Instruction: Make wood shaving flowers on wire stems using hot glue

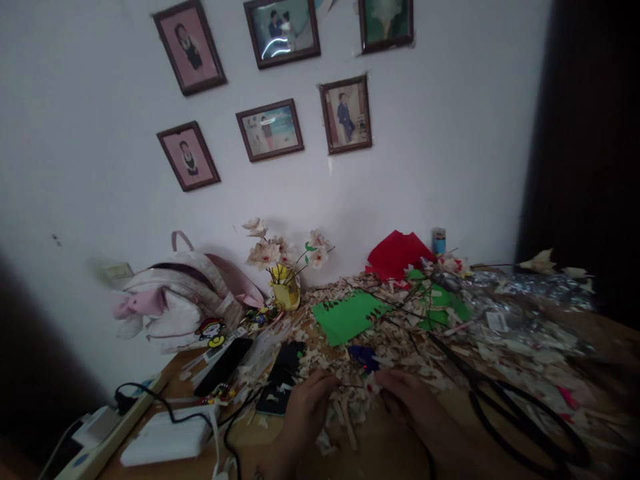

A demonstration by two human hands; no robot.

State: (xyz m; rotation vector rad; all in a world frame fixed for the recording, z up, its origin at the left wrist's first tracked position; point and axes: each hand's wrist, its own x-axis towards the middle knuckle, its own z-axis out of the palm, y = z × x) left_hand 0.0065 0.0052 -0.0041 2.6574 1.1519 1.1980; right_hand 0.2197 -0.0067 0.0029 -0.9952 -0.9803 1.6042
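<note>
My left hand (pixel 311 403) is closed in a pinch on one end of a thin dark stem (pixel 353 386). At the stem's other end is a small pale flower piece (pixel 371 384) with a reddish spot, pinched by the fingers of my right hand (pixel 407 398). Just beyond my hands lies a blue glue gun (pixel 363 358) with a small red light; its lower part is hidden. Pale scraps (pixel 345 417) lie on the table below and around both hands. Large black scissors (pixel 520 413) rest to the right of my right hand.
Green sheet (pixel 345 319) and red sheet (pixel 400 257) lie among scraps. A yellow vase (pixel 286 293) of pale flowers stands by the wall. Left are a backpack (pixel 185 300), a black phone (pixel 223 367), a white power bank (pixel 167 437) and cables. Crumpled clear plastic (pixel 530 327) lies right.
</note>
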